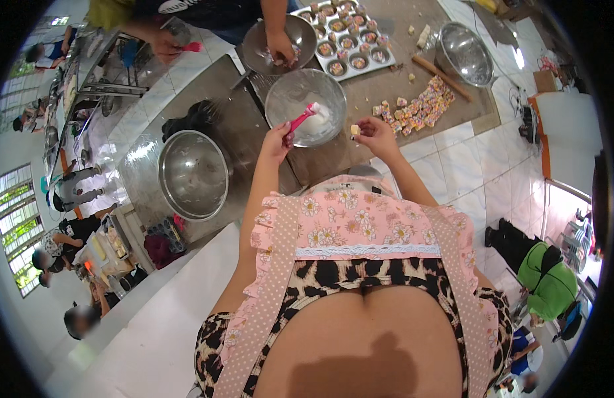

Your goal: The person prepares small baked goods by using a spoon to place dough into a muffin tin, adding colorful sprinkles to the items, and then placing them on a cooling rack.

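My left hand (279,143) grips a pink-handled brush or spatula (304,118) whose tip is coated in white. That tip is over a metal mixing bowl (277,107) holding some white cream or paste (323,115). Between the fingertips of my right hand (377,135) is a small pale yellow cube (355,130), just right of the bowl. Beyond that hand, many sprinkle-coated cubes (421,112) lie spread on the table. A muffin tin (331,74) at the back holds sprinkled pieces in its cups and on its rim.
Across the table a co-worker's hand (283,49) reaches into a pan (254,42); the other hand (166,47) holds a pink-handled tool. A wooden rolling pin (441,78) lies beside a metal bowl (463,54). Another large bowl (193,176) and a whisk (218,105) are at left.
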Demonstrator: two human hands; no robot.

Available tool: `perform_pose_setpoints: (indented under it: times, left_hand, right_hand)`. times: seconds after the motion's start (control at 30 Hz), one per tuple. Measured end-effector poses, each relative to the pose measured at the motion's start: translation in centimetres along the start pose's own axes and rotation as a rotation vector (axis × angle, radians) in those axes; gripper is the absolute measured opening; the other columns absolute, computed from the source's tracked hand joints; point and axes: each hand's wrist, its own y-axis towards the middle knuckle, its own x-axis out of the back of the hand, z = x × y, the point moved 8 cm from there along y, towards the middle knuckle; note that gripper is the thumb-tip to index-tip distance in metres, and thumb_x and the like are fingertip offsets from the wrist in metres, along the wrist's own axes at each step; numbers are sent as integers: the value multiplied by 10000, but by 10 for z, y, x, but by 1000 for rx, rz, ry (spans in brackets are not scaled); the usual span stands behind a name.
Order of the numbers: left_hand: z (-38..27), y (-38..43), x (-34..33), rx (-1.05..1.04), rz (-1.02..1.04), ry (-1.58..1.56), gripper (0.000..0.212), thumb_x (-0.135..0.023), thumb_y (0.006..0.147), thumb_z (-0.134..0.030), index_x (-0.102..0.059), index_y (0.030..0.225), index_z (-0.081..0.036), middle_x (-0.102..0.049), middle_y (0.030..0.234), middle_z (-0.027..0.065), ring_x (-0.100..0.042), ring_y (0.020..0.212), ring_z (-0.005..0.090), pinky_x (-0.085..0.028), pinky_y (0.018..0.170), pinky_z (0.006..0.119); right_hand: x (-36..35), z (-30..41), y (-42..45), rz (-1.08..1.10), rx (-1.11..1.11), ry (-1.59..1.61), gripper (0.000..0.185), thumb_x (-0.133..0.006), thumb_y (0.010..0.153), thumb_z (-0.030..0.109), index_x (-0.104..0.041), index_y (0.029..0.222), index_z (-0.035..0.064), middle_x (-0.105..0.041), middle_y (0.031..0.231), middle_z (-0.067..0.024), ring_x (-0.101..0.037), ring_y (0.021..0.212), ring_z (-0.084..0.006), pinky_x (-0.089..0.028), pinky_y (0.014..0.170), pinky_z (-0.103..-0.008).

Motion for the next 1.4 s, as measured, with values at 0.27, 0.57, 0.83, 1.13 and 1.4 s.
perform_pose_setpoints:
  times: [0.27, 0.57, 0.83, 1.13, 1.4]
  left_hand:
    - [-74, -74, -35, -175, 223, -188, 167, -491, 902, -158, -533, 998, -28, -387, 591, -46, -368, 503, 65, -309, 478, 224]
    - [-168, -200, -74, -663, -81, 459, 183, -534, 885, -122, -641, 967, 3, -504, 664, -28, -394, 546, 38, -311, 503, 193]
    - [-190, -252, -103, -1107, -177, 860, 193, -554, 834, -31, -651, 1000, -48, -485, 664, 12, -415, 644, 114, -340, 595, 236]
    - [-187, -275, -124, -1399, -339, 1134, 266, -608, 748, 2, -676, 980, -108, -444, 638, 37, -393, 656, 192, -340, 591, 288]
    - [-206, -303, -142, -1484, -357, 1345, 297, -622, 686, 3, -701, 933, -143, -471, 646, 32, -403, 655, 203, -344, 597, 300]
  right_hand:
    - [-76, 61, 21, 192, 85, 175, 370, -596, 723, -83, -510, 1082, -88, -627, 990, -144, -625, 930, -209, -488, 828, -286]
    - [-130, 161, -2, 312, 228, 243, 363, -620, 711, -83, -553, 1064, -42, -636, 969, -105, -631, 904, -174, -501, 803, -264]
    - [-123, 202, -20, 165, 372, 0, 312, -703, 671, 2, -613, 969, -17, -650, 842, -50, -620, 755, -94, -506, 697, -218]
    - [-118, 223, -22, 140, 374, 49, 287, -720, 653, -8, -627, 924, -12, -627, 788, -26, -595, 709, -80, -498, 656, -206]
    - [-113, 236, -30, 204, 500, 158, 289, -697, 669, -55, -611, 944, -38, -583, 875, -39, -584, 771, -89, -494, 704, -208]
